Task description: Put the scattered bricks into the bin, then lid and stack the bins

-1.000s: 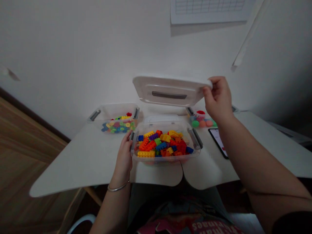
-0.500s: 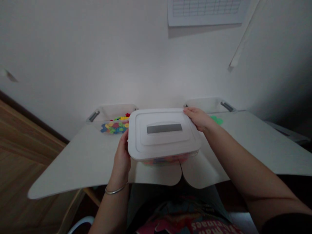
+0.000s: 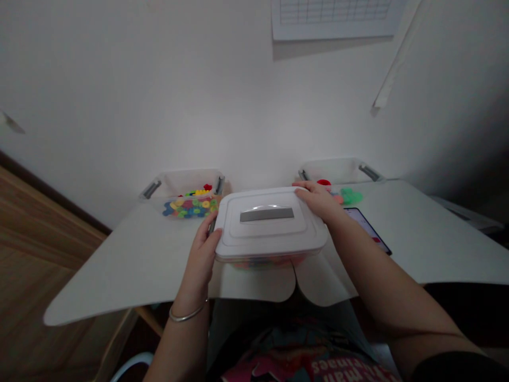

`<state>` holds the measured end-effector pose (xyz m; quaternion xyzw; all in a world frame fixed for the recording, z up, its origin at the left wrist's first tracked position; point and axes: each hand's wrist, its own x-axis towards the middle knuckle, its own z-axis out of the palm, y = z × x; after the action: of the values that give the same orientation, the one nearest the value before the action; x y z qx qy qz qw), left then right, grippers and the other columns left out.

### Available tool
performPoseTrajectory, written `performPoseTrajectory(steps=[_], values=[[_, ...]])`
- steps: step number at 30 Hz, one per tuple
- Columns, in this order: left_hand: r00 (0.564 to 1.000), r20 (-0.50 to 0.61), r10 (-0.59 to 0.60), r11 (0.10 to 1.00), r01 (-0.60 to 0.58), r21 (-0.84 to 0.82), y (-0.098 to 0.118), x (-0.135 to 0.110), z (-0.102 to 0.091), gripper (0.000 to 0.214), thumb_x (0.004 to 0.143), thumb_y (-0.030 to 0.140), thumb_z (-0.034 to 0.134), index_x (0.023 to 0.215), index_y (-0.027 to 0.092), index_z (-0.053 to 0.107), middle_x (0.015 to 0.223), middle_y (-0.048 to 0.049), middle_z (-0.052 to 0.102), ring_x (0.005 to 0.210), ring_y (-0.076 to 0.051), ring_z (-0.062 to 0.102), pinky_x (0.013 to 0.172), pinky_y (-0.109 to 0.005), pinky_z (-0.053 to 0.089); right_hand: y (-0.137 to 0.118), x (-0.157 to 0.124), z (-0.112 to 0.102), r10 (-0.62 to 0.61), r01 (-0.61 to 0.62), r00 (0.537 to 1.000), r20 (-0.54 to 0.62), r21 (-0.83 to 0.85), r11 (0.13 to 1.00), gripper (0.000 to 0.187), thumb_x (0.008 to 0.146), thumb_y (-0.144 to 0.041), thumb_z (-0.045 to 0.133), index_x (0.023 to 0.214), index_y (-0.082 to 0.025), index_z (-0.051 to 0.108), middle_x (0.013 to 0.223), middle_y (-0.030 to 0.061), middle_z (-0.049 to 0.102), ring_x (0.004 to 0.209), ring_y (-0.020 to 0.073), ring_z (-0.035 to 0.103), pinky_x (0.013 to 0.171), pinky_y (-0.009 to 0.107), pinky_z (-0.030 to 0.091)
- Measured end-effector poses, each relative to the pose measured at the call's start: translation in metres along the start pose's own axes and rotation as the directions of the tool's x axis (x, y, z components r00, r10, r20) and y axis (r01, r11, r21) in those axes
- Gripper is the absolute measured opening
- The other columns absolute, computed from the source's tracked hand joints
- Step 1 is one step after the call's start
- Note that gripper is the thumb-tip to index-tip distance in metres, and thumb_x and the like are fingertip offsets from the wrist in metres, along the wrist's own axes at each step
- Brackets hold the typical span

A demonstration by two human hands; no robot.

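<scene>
A clear plastic storage box with a white lid (image 3: 270, 236) and a grey carrying handle (image 3: 266, 214) is in front of me, near the table's front edge. Coloured pieces (image 3: 264, 262) show blurrily through its front wall. My left hand (image 3: 203, 249) grips the box's left side, thumb on the lid's edge and fingers behind. At the far right corner, my right hand (image 3: 318, 201) holds the lid's rim with the thumb on top; its other fingers are partly hidden. The lid covers the box, and I cannot tell whether the base touches the table.
An uncovered clear bin (image 3: 153, 197) of colourful plastic pieces stands back left against the wall. Another clear bin (image 3: 338, 168) at back right holds red and green pieces (image 3: 351, 196). A phone (image 3: 368, 229) lies beside my right forearm on the white table (image 3: 131, 276).
The lidded box has come down a little and its lid now looks flatter and smaller. Both hands moved with it. The phone and more of the rear bins have come into sight.
</scene>
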<state>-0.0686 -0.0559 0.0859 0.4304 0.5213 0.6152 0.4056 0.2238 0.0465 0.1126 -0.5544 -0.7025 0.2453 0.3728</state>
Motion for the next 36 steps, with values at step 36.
performPoseTrajectory(steps=[36], values=[[0.971, -0.135, -0.196, 0.973, 0.175, -0.15, 0.014, -0.018, 0.014, 0.079, 0.069, 0.01, 0.065, 0.144, 0.013, 0.04, 0.148, -0.0149, 0.044, 0.125, -0.026, 0.054, 0.09, -0.026, 0.054, 0.011, -0.044, 0.006, 0.265, -0.258, 0.956, 0.123, 0.781, 0.569, 0.072, 0.065, -0.021, 0.071, 0.133, -0.029, 0.051, 0.146, 0.0051, 0.049, 0.13, 0.0247, 0.05, 0.11, 0.042, 0.04]])
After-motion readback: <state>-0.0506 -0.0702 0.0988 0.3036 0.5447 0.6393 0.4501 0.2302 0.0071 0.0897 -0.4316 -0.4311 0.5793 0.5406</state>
